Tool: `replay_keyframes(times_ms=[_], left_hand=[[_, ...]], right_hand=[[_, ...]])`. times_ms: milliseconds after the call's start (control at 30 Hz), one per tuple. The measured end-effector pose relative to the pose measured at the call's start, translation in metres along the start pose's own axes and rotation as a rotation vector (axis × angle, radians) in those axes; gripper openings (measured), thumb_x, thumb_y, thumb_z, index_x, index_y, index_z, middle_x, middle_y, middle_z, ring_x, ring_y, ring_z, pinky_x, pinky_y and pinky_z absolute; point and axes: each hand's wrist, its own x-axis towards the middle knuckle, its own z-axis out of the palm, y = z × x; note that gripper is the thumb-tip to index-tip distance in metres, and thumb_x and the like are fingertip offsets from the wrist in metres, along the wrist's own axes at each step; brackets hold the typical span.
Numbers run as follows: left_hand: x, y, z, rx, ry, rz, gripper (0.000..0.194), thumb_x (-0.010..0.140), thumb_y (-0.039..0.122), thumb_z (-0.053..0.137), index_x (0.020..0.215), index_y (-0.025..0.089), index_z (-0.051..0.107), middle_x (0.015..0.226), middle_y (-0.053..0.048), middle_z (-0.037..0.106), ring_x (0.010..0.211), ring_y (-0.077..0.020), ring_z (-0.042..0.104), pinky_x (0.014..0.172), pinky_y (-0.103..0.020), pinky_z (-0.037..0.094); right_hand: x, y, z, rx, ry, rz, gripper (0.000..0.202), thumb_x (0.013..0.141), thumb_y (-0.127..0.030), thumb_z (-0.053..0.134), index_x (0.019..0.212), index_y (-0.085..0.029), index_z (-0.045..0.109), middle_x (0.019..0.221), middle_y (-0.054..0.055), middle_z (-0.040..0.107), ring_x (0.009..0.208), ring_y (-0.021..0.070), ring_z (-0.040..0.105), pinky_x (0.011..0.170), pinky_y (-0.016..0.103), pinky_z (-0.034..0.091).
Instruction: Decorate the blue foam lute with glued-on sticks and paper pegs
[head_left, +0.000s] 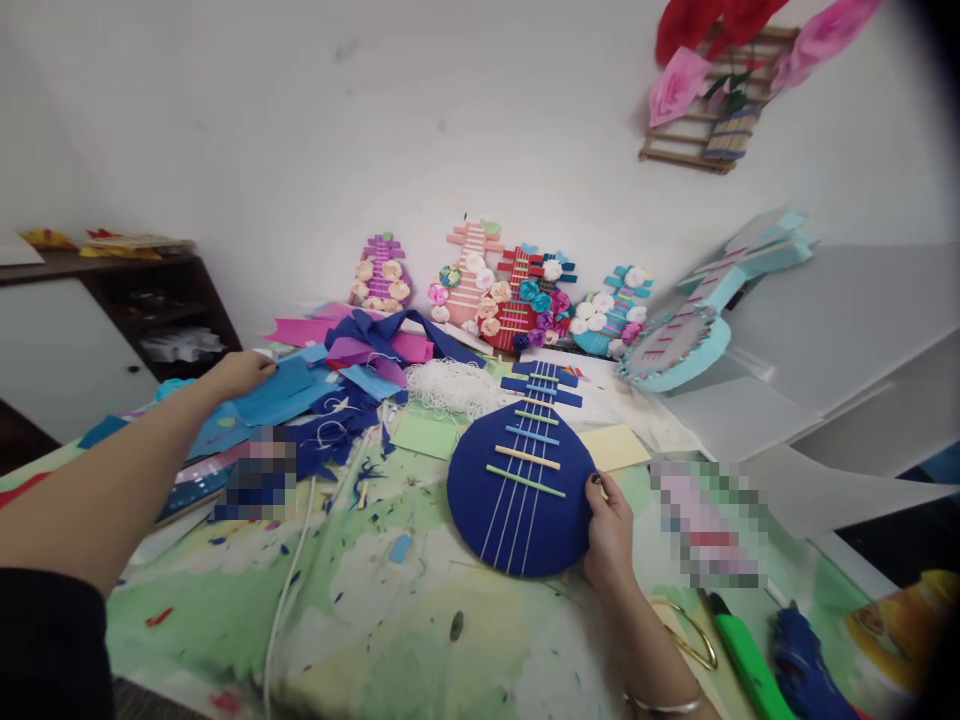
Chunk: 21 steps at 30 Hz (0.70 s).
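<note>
At the centre of the frame, the right hand (609, 520) pinches the right edge of a dark blue pipa model (519, 485) above the cloth-covered desk (405, 635). At middle left, the left hand (241, 374) is at light blue sheets (281, 395); whether it grips one, I cannot tell. White string (448, 388) lies heaped just left of the pipa's neck.

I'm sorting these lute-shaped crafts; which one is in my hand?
The dark blue, flowerless one, its edge in your right hand; the others are farther back, unheld.
</note>
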Motion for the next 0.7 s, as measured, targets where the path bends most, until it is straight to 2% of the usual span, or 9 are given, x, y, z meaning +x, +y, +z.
replay_keyframes(times_ms=[100, 200, 300, 433, 600, 700], left_hand=[[0.013, 0.001, -0.016, 0.148, -0.047, -0.028, 0.013, 0.070, 0.013, 0.062, 0.061, 0.005, 0.064, 0.045, 0.006, 0.044, 0.062, -0.0087, 0.047, 0.077, -0.017, 0.031], [0.022, 0.005, -0.030, 0.349, -0.109, -0.036, 0.027, 0.073, 0.032, 0.060, 0.085, 0.009, 0.069, 0.062, 0.001, 0.060, 0.064, -0.0120, 0.050, 0.065, -0.018, 0.035], [0.022, 0.010, -0.037, 0.478, -0.102, -0.011, 0.038, 0.072, 0.041, 0.060, 0.095, 0.012, 0.068, 0.078, -0.002, 0.066, 0.069, -0.0146, 0.053, 0.061, -0.020, 0.035], [0.017, 0.013, -0.036, 0.541, -0.061, 0.041, 0.035, 0.075, 0.038, 0.056, 0.094, 0.011, 0.069, 0.082, -0.004, 0.068, 0.071, -0.0145, 0.052, 0.064, -0.020, 0.037], [0.016, 0.009, -0.033, 0.531, 0.096, 0.050, 0.033, 0.080, 0.029, 0.047, 0.101, 0.010, 0.066, 0.090, -0.008, 0.067, 0.073, -0.0145, 0.051, 0.072, -0.024, 0.040], [0.021, 0.002, -0.033, 0.521, 0.146, 0.050, 0.033, 0.080, 0.028, 0.047, 0.101, 0.010, 0.065, 0.090, -0.008, 0.067, 0.074, -0.0148, 0.051, 0.077, -0.027, 0.042]], right_hand=[[0.000, -0.001, -0.001, -0.015, -0.009, -0.019, 0.038, 0.065, -0.042, 0.065, 0.095, -0.019, 0.064, 0.090, 0.004, 0.069, 0.073, 0.0189, 0.061, 0.066, 0.030, 0.048], [-0.001, -0.001, -0.001, -0.015, -0.028, -0.011, 0.038, 0.067, -0.044, 0.065, 0.095, -0.019, 0.064, 0.087, 0.003, 0.068, 0.071, 0.0172, 0.060, 0.064, 0.028, 0.047], [-0.002, -0.002, -0.001, 0.002, -0.028, 0.007, 0.037, 0.066, -0.044, 0.066, 0.094, -0.019, 0.063, 0.083, 0.001, 0.067, 0.069, 0.0162, 0.059, 0.062, 0.027, 0.047], [-0.002, -0.002, -0.002, 0.004, -0.028, 0.008, 0.038, 0.065, -0.044, 0.066, 0.094, -0.020, 0.063, 0.084, 0.002, 0.067, 0.068, 0.0161, 0.059, 0.062, 0.027, 0.047], [-0.002, -0.003, -0.002, -0.015, -0.005, 0.020, 0.040, 0.064, -0.045, 0.066, 0.094, -0.019, 0.063, 0.083, 0.002, 0.067, 0.067, 0.0160, 0.059, 0.062, 0.027, 0.048], [-0.003, -0.005, -0.002, -0.019, -0.005, 0.015, 0.039, 0.063, -0.044, 0.067, 0.092, -0.019, 0.063, 0.083, 0.002, 0.067, 0.067, 0.0162, 0.059, 0.062, 0.027, 0.048]])
